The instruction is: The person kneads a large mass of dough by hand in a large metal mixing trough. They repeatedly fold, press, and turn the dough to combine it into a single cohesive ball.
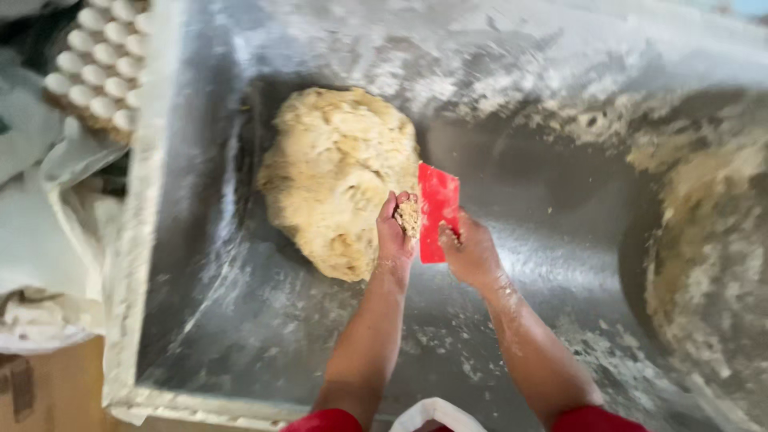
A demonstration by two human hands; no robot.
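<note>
A large lump of pale, rough dough (336, 176) lies in the left half of a big metal trough (264, 336). My left hand (396, 232) hovers at the dough's right edge, cupped around a small clump of dough scraps (409, 214). My right hand (470, 252) grips a red plastic scraper (436, 210) held upright, its flat edge touching my left palm and the scraps. Both forearms are dusted with flour and reach in from the bottom of the view.
Dough residue and flour smear the trough's right wall (704, 232) and back. A tray of white eggs (100, 60) sits outside the trough at top left, above white cloth or bags (48, 224). A cardboard box corner (40, 392) shows at bottom left.
</note>
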